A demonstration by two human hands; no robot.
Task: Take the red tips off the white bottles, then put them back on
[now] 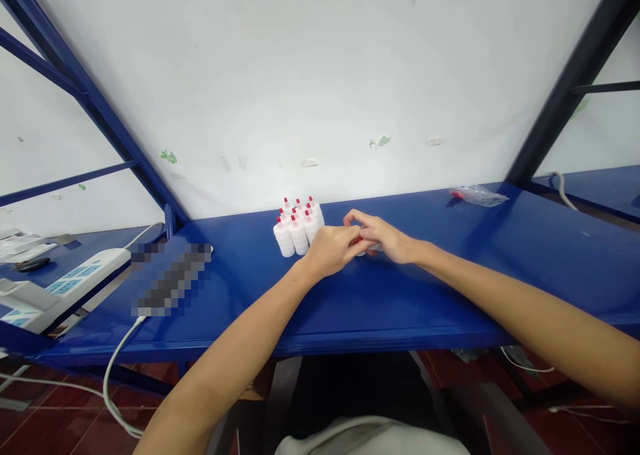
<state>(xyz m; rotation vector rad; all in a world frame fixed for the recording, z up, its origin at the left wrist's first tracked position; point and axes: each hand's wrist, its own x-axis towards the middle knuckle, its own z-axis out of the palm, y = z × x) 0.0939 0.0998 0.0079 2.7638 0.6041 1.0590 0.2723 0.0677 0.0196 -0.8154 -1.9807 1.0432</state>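
Observation:
My left hand [330, 247] and my right hand [385, 235] meet over the shelf top, right of a group of white bottles [299, 236]. The bottles stand upright, close together, with red-tipped nozzles. Fingers of both hands are closed around a small red piece [357, 240], mostly hidden between them. A bit of whitish or clear material also shows under the fingers; what it is, I cannot tell. The right index finger arches above the left fingertips.
A clear plastic bag [479, 195] with something red inside lies at the back right of the blue table [430, 308]. On the left are a blurred-out dark device [173, 281] with a white cable [113, 368] and a power strip [70, 288]. Blue posts stand at both sides.

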